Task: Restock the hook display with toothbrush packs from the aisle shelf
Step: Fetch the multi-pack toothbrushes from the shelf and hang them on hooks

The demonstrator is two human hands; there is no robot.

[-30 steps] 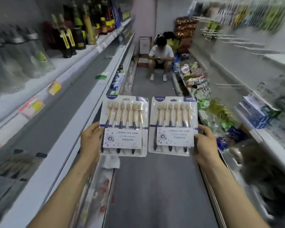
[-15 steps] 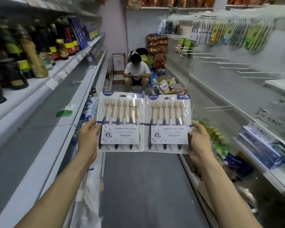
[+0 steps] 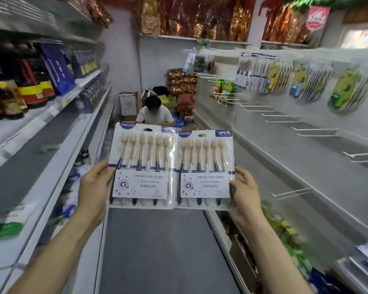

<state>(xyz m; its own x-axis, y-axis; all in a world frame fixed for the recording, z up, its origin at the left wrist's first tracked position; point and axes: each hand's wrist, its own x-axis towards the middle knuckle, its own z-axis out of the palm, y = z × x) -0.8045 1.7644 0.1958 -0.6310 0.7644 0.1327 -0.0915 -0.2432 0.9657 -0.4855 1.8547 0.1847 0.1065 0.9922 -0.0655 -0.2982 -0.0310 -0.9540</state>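
A narrow shop aisle, grey floor (image 3: 166, 251), with bottles (image 3: 32, 92) shelved on the left and a white hook display (image 3: 314, 131) on the right. The left hand (image 3: 94, 187) grasps the outer edge of the left toothbrush pack (image 3: 141, 166), thumb on its front. The right hand (image 3: 245, 194) likewise grasps the right toothbrush pack (image 3: 204, 169). Both packs stand upright mid-aisle, inner edges touching, well apart from the bare hooks. Behind them a person (image 3: 154, 114) sits at the aisle's end.
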